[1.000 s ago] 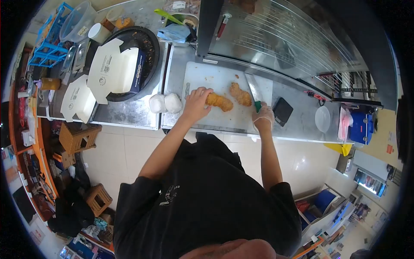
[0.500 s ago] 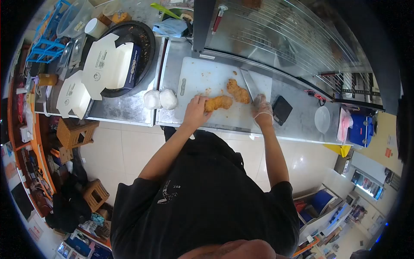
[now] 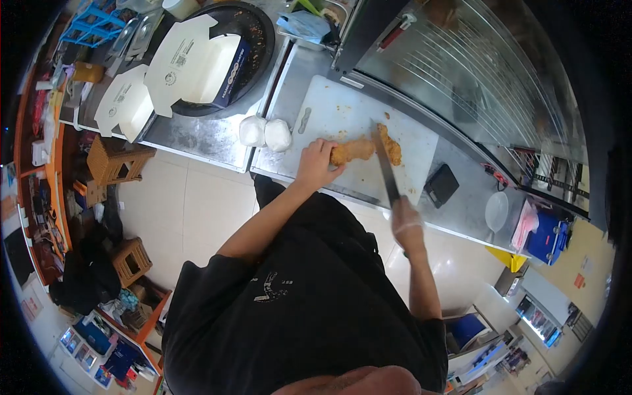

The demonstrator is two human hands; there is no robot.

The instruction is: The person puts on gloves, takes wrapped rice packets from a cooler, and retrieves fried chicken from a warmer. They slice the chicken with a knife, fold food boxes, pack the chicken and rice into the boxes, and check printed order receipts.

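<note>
On the white cutting board [image 3: 329,99] lie two golden-brown pieces of fried chicken. My left hand [image 3: 317,163] has its fingers closed on the left end of the nearer fried chicken piece [image 3: 355,151]. A long knife [image 3: 387,170] is gripped by the handle in my right hand [image 3: 407,224], which wears a clear plastic glove and is slightly blurred. Its blade points away from me, at the right end of the held piece and partly over the other fried chicken piece [image 3: 393,149]. Whether the edge touches either piece, I cannot tell.
Two white wrapped bundles [image 3: 278,135] sit left of the board. Open takeaway boxes [image 3: 191,69] stand further left, one on a black round tray [image 3: 258,66]. Right of the board lie a black flat device [image 3: 442,185] and a white bowl [image 3: 497,212]. A glass cabinet [image 3: 461,85] borders the back.
My right hand has picked the knife up off the board and brought it toward me, blade now over the chicken. My left hand keeps hold of its piece. The view has shifted and turned.
</note>
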